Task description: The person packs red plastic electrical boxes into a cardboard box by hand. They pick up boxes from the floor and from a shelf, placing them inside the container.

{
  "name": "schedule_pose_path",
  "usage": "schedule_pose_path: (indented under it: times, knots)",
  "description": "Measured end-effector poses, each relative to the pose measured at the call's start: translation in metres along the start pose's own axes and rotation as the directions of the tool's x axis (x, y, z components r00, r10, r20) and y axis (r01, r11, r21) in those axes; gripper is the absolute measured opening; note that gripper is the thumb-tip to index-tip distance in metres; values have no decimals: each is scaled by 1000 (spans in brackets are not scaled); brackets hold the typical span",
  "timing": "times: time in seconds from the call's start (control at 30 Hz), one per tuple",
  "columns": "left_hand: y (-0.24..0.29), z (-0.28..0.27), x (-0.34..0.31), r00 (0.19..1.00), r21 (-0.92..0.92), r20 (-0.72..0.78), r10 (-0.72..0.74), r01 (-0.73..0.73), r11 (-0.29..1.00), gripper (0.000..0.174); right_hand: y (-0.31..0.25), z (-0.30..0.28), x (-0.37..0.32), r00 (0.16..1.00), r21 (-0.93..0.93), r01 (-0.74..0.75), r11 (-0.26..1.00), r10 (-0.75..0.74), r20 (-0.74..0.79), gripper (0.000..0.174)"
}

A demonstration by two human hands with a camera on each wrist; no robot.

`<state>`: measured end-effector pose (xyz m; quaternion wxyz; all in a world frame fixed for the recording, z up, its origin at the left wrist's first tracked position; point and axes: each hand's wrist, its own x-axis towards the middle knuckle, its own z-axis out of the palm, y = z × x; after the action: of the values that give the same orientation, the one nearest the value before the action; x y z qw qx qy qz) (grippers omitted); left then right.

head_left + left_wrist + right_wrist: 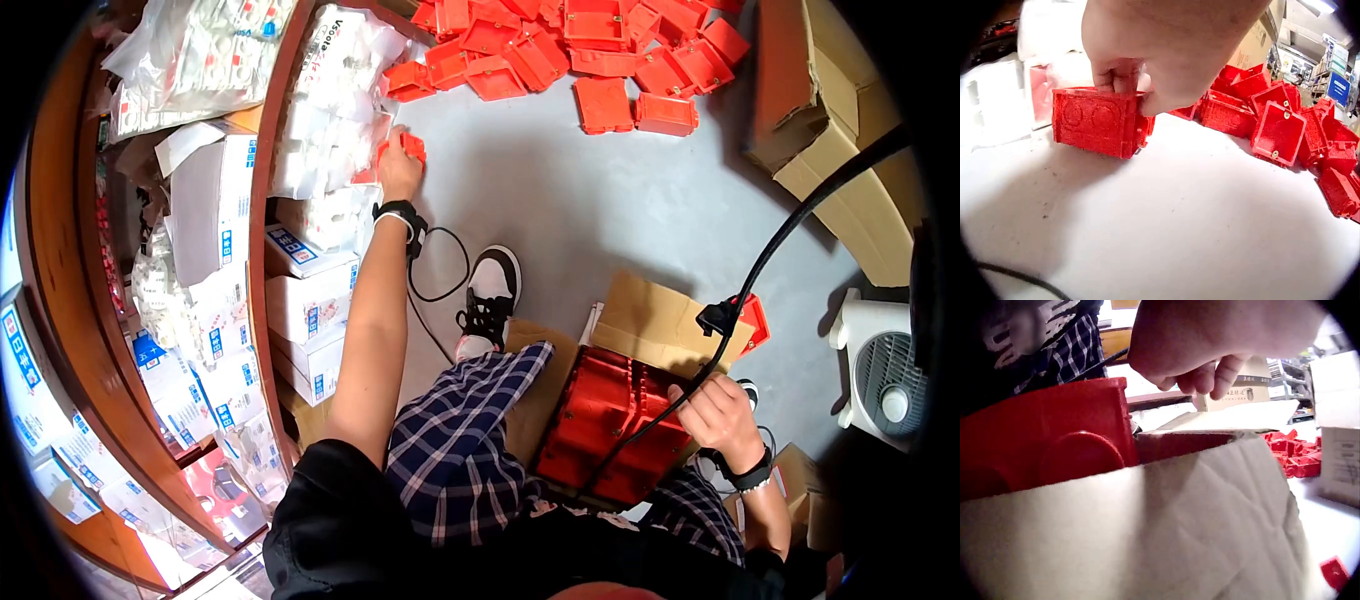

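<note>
My left hand [402,165] reaches far forward to the floor beside the shelf and grips a red electrical junction box [1091,125] by its upper edge, fingers inside the opening. Round knockouts mark the side of that box. Between the person's legs stands a cardboard carton [650,315] holding several red junction boxes [610,420]. Above the carton's right side, my right hand [722,415] hangs with its fingers loosely curled and nothing held. A black cable [775,235] crosses the head view close by its fingertips.
Many red junction boxes [600,45] lie heaped on the grey floor ahead. Shelving [262,200] with bagged and boxed goods lines the left. An open cardboard box [850,130] and a white fan [885,375] stand at the right. Another cable [465,265] lies near the shoe [492,285].
</note>
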<state>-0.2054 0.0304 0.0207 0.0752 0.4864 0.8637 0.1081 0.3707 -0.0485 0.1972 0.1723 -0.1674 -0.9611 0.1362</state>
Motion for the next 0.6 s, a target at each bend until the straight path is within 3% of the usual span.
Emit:
schedule_pose_path:
  times: [0.07,0.13,0.27,0.33,0.37,0.4,0.47,0.5,0.53,0.6]
  knots:
    - [15,-8,16,993,36,-89,80,-77,996,65,8,4,5,1000,9,3,1000,-3,-11,20]
    - [33,-16,27,996,7,-68,51,-51,999,72,13,6,8,1000,11,2,1000,-2,-20,19]
    - [22,6,78,996,-138,-69,63,-72,988,84,13,0,7,1000,28,-28,999,28,-4,16]
    - [1,26,108,998,-317,-58,19,-36,948,90,16,-2,7,999,58,-38,998,38,11,14]
    - [-2,30,121,995,-360,59,-85,101,928,95,15,-3,5,999,52,-49,997,48,17,13]
    - [11,26,118,995,-364,61,-80,97,926,95,15,-4,3,998,46,-60,997,59,24,13]
    - [53,-2,102,922,-609,311,-231,380,696,100,12,-6,1,997,20,-74,997,74,17,14]
    - [64,-9,104,840,-595,452,-300,534,601,103,13,-5,1,997,-2,-76,997,76,1,21]
    - [66,-7,106,841,-593,452,-298,533,603,103,14,-5,1,997,-2,-80,997,80,-1,21]
    - [69,-4,110,812,-655,523,-259,578,486,104,19,-3,4,997,27,-75,997,75,10,20]
